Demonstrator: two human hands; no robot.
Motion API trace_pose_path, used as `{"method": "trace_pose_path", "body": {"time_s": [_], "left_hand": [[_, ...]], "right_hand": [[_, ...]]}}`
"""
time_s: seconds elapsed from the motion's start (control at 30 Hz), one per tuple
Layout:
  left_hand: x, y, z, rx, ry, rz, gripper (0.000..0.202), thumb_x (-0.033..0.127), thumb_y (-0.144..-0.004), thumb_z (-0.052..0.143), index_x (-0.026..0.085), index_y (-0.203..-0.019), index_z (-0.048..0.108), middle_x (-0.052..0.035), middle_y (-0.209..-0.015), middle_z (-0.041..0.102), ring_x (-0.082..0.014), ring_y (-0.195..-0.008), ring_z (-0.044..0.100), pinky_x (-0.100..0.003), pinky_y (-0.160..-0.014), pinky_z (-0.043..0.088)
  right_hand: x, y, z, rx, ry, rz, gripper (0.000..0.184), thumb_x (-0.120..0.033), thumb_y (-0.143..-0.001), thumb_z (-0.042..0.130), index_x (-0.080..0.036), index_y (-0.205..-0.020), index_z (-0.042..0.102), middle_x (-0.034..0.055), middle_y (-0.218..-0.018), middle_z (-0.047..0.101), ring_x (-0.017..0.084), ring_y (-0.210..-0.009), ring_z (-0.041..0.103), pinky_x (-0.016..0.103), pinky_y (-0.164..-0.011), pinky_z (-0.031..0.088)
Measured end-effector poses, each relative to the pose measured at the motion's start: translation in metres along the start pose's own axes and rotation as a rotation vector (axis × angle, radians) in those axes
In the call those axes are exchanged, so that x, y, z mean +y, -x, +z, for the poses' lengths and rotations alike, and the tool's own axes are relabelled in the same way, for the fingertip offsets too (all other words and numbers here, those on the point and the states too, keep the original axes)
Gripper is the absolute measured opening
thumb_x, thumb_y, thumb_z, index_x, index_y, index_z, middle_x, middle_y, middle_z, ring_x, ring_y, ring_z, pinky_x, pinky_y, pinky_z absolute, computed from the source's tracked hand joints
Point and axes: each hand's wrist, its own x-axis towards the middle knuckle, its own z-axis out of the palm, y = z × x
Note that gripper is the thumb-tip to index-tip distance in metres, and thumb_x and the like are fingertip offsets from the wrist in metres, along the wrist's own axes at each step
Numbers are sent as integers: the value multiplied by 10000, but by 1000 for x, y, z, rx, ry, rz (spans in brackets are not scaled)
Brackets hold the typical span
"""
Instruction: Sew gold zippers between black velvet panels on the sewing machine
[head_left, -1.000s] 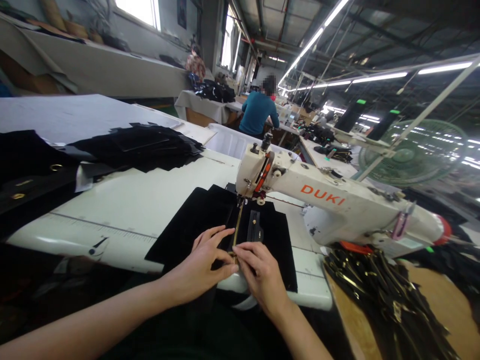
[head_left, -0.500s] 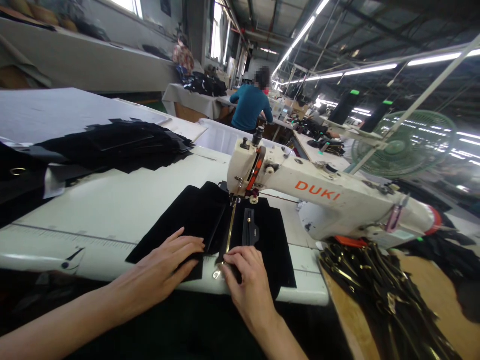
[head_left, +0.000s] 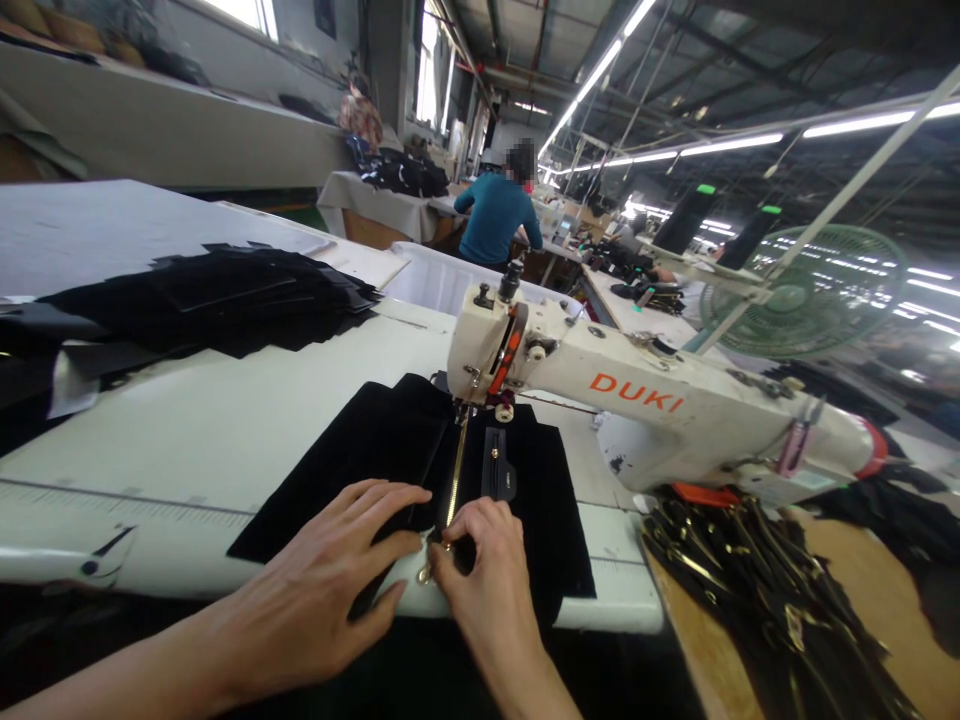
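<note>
Black fabric panels (head_left: 322,480) lie flat on the sewing table under the needle end of a white sewing machine (head_left: 562,350). A zipper (head_left: 455,475) with gold teeth runs from beneath the presser foot toward me. My right hand (head_left: 491,570) pinches its near end between thumb and forefinger, beside the gold zipper pull (head_left: 425,574). My left hand (head_left: 341,570) rests on the left panel, fingers stretched out and thumb apart, holding nothing. Right of the zipper, a small black plate (head_left: 496,465) with a gold stud lies on the fabric.
Stacked black pieces (head_left: 217,295) spread over the table's left side. Several gold-toothed zippers (head_left: 765,600) are heaped on a brown surface at right. A green fan (head_left: 806,290) stands behind the machine. Beyond a white bin (head_left: 427,270), a person in teal (head_left: 495,222) sits facing away.
My left hand has shifted slightly right and nearer the zipper, its thumb spread further from the fingers. The right hand keeps its pinch at the zipper's end. The view has tilted slightly.
</note>
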Motion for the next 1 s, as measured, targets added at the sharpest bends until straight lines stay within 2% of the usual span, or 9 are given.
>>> {"method": "trace_pose_path", "body": {"time_s": [0.07, 0.13, 0.27, 0.53, 0.67, 0.73, 0.8, 0.87, 1.0], "left_hand": [[-2, -5, 5, 68, -6, 5, 187, 193, -974, 542, 217, -1108, 671, -88, -1323, 566, -263, -1212, 535, -427, -1055, 460], [-5, -9, 11, 90, 1, 21, 205, 166, -1019, 486, 206, -1099, 671, -86, -1301, 581, -240, -1183, 554, -385, -1022, 477], [-9, -14, 15, 74, 2, 41, 257, 99, -1019, 460, 203, -1132, 666, -95, -1323, 568, -243, -1184, 558, -377, -992, 497], [-7, -19, 12, 193, 60, 97, 224, 123, -1037, 465, 154, -1038, 687, -91, -1130, 646, -207, -1024, 614, -347, -918, 525], [-8, -20, 14, 161, 97, 36, 264, 168, -1046, 449, 187, -1015, 711, -84, -1160, 635, -215, -1050, 601, -348, -919, 520], [-8, -20, 16, 141, 136, 12, 266, 168, -1037, 453, 199, -1021, 716, -78, -1163, 637, -215, -1061, 597, -339, -922, 520], [-9, -19, 18, 129, 168, -4, 262, 148, -1022, 456, 209, -1037, 710, -75, -1166, 637, -212, -1063, 598, -328, -921, 518], [-11, -19, 19, 117, 179, -4, 266, 128, -1012, 447, 213, -1063, 694, -76, -1179, 633, -210, -1060, 601, -325, -924, 512], [-15, -19, 20, 103, 152, 20, 261, 129, -1015, 437, 210, -1071, 679, -75, -1169, 633, -213, -1045, 604, -332, -915, 506]], "right_hand": [[0, 1, 0, 5, 1, -15, 321, 36, -716, 782, -193, -715, 557, -20, -818, 601, 206, -842, 558, 350, -759, 381], [2, 4, -2, -6, -19, -34, 320, 29, -726, 798, -197, -739, 572, -19, -836, 619, 211, -857, 569, 355, -771, 389], [6, 7, -7, -48, -69, -102, 304, 13, -762, 805, -211, -828, 611, -16, -916, 658, 213, -918, 592, 362, -819, 416], [10, 9, -11, -55, -30, -238, 241, 3, -861, 690, -222, -937, 649, 12, -966, 659, 211, -900, 601, 353, -805, 464], [7, 14, -5, -3, 15, -164, 264, -48, -812, 751, -240, -945, 628, 24, -969, 646, 253, -895, 591, 417, -822, 467], [5, 18, 3, 42, 54, -91, 303, -146, -773, 813, -239, -970, 603, 46, -974, 623, 292, -905, 571, 491, -860, 459], [3, 21, 10, 87, 88, -63, 269, -217, -809, 767, -223, -995, 573, 73, -978, 593, 315, -909, 547, 553, -876, 447], [3, 24, 13, 98, 85, -75, 177, -145, -856, 617, -214, -1007, 555, 85, -980, 574, 310, -907, 536, 546, -858, 457], [6, 23, 2, -4, -19, -136, 383, 48, -783, 462, -217, -1033, 581, 71, -1036, 592, 263, -975, 556, 440, -877, 485]]}}
